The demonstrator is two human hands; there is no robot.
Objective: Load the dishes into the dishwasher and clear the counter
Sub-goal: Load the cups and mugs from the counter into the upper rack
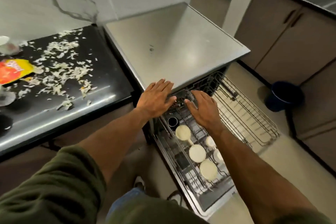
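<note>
The dishwasher (174, 45) stands open with its steel top facing me. Its wire rack (245, 114) is pulled out over the lowered door. Three cream dishes (197, 152) and a small dark cup (172, 121) sit in the near part of the rack. My left hand (156, 97) lies flat with straight fingers at the front edge of the dishwasher top. My right hand (203, 109) hovers flat over the rack, fingers straight, pointing into the opening. Neither hand holds anything.
The black counter (63, 107) on the left is strewn with pale food scraps (60, 67), an orange-yellow packet (12, 71) and a white cup (4, 43) at its far left edge. A dark blue bucket (283, 96) stands on the floor to the right, beside brown cabinets (276, 29).
</note>
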